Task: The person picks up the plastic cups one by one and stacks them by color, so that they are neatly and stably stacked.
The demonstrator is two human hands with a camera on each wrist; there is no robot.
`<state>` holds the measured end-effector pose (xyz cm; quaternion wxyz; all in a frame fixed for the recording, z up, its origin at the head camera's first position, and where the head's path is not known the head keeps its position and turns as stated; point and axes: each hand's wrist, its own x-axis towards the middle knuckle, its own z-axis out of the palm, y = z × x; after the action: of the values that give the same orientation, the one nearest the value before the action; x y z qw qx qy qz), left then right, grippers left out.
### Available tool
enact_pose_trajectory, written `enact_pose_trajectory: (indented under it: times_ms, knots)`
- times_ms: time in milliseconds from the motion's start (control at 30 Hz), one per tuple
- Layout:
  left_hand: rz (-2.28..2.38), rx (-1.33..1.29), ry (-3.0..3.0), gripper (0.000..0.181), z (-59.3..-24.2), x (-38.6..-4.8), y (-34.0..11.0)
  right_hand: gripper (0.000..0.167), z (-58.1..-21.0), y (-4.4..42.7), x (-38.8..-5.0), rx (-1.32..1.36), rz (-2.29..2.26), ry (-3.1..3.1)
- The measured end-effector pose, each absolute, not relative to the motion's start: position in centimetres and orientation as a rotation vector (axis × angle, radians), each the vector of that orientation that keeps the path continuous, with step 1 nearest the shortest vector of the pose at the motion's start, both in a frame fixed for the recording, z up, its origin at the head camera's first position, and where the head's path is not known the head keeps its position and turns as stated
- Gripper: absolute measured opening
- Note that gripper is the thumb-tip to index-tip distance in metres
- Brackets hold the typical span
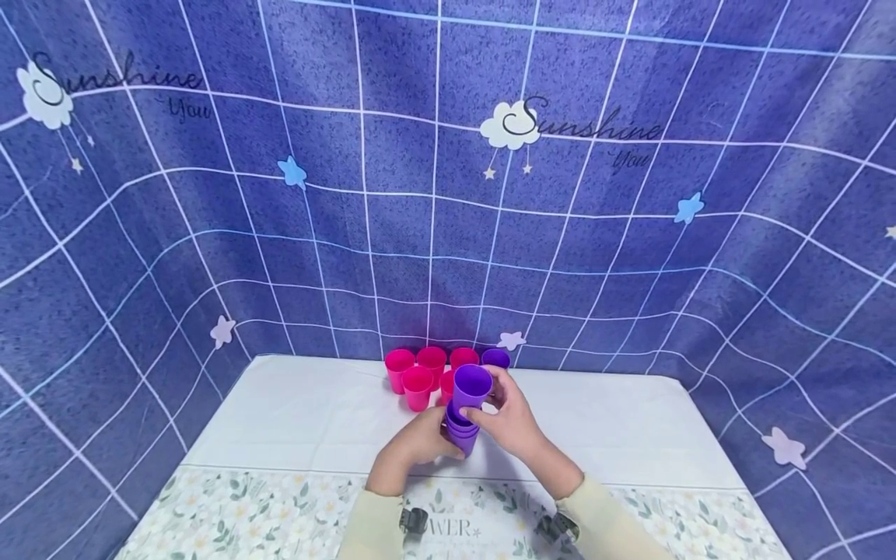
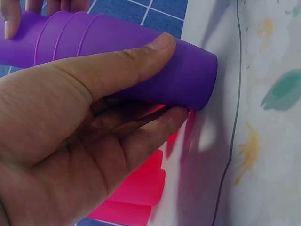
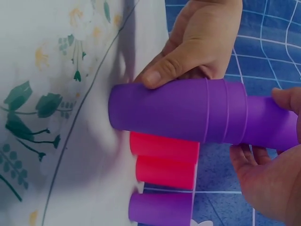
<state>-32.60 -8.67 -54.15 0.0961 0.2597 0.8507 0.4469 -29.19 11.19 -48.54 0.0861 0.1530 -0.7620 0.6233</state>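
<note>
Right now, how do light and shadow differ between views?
Head view: brightest, the creased white table cover well lit; left wrist view: dimmer, soft shadow beside the stacked purple tapered plastic-looking cups; right wrist view: likewise dim, soft shadow on the cover.

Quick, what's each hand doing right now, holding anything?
Left hand: holding the stack of purple cups.
Right hand: holding the uppermost purple cup.

A curtained-off tabletop nook, homely in décor: blue gridded drapes (image 1: 455,225) (lettered "Sunshine You") enclose a white, flower-bordered tablecloth (image 1: 595,428).
</note>
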Motion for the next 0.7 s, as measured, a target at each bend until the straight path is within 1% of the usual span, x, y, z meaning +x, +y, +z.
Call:
enact_pose_trajectory:
  times_ms: [133,367,567,700]
  knots:
    - [1.314,0.78,2.515,0.06,-54.1,-32.7,-8.8,0.069,-49.2,11.2,-29.2,0.424,1.877,-2.279]
    - [1.318,0.806,2.486,0.06,-54.0,-32.7,-9.1,0.066,-50.2,11.4,-29.1,0.46,1.86,-2.294]
    - [1.438,0.773,2.373,0.06,-53.4,-32.9,-9.9,0.064,-51.4,11.4,-29.3,0.458,1.855,-2.308]
    - [1.492,0.782,2.349,0.063,-52.8,-32.8,-10.4,0.062,-52.2,11.3,-29.0,0.409,1.882,-2.319]
